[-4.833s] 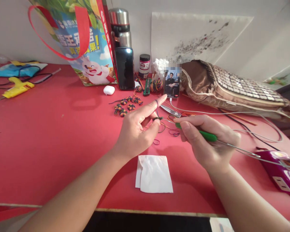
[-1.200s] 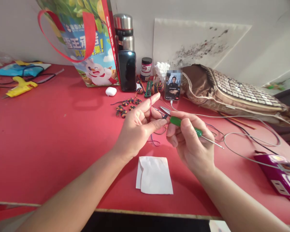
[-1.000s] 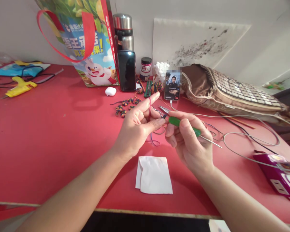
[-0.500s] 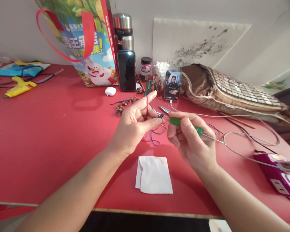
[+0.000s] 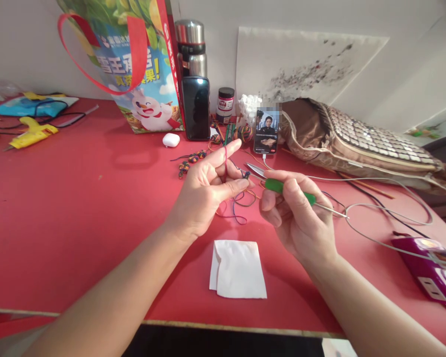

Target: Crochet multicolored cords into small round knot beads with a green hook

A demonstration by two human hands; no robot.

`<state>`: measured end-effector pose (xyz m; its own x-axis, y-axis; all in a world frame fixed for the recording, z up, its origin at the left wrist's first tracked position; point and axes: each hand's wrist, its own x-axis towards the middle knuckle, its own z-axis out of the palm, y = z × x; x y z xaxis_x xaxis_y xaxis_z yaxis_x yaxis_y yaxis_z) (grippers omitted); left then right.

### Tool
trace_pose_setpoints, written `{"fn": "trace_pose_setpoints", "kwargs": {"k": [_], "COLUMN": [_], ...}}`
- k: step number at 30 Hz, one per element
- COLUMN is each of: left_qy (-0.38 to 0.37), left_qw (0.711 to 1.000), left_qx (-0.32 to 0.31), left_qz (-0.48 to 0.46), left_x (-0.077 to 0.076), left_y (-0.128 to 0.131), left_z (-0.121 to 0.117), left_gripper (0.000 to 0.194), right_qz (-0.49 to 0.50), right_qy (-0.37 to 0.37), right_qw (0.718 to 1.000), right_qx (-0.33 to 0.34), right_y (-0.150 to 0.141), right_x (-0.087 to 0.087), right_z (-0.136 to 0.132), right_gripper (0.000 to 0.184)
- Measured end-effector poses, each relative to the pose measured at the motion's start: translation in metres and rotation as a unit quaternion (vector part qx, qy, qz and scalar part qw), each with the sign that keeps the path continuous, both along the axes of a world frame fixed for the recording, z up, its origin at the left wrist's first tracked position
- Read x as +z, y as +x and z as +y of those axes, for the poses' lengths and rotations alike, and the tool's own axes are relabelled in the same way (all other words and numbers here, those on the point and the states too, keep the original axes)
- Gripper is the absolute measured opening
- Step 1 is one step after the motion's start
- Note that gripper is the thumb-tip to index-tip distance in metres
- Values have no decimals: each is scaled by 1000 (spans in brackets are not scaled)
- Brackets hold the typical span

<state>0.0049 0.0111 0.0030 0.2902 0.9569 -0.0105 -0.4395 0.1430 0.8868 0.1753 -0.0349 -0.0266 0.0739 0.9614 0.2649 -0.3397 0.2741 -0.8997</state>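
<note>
My left hand (image 5: 211, 186) pinches a small dark knotted cord (image 5: 247, 176) between thumb and fingers. A red strand (image 5: 225, 163) of cord runs over its extended index finger. My right hand (image 5: 297, 208) is closed round the green handle (image 5: 274, 186) of a thin metal-shafted tool, perhaps a crochet hook. One metal end sticks out behind the hand to the right; the other points toward the knot, its tip too small to make out. Loose coloured cords (image 5: 240, 218) hang and curl below the left hand. Scissor-like metal blades (image 5: 255, 170) lie just behind the right fingertips.
A white folded paper (image 5: 238, 270) lies on the red table (image 5: 96, 238) in front of me. Behind stand two phones, a jar (image 5: 225, 105), a steel flask (image 5: 191, 47) and a bag (image 5: 144, 74). A yellow glue gun (image 5: 33, 133) is left, a purple power strip (image 5: 427, 270) right.
My right hand and the green-handled tool have shifted slightly right, away from the knot. The left hand keeps its pinch and stays almost in place.
</note>
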Motion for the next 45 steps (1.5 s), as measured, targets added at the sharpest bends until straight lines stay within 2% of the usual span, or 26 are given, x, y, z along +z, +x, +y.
{"fn": "trace_pose_setpoints", "kwargs": {"k": [10, 16, 20, 28, 40, 45], "left_qy": [-24, -17, -14, -49, -38, -8], "left_qw": [1000, 1000, 1000, 998, 998, 998], "left_qx": [-3, 2, -2, -24, -39, -62], "left_qz": [-1, -9, -10, -30, -39, -19], "left_x": [1, -7, -9, -1, 1, 0], "left_y": [1, 10, 11, 1, -6, -8], "left_z": [-1, -3, -3, 1, 6, 7], "left_gripper": [64, 74, 70, 58, 65, 60], "right_qz": [10, -7, -7, 18, 22, 10], "right_qy": [0, -10, -7, -10, -8, -19], "right_qw": [1000, 999, 999, 1000, 1000, 1000], "right_qx": [-9, -38, -34, -3, -4, -18], "right_y": [-3, -9, -8, -5, -2, 1], "right_x": [-2, -4, -4, -1, 6, 11], "right_z": [-1, -4, -4, -1, -3, -3], "right_gripper": [21, 22, 21, 20, 19, 20]}}
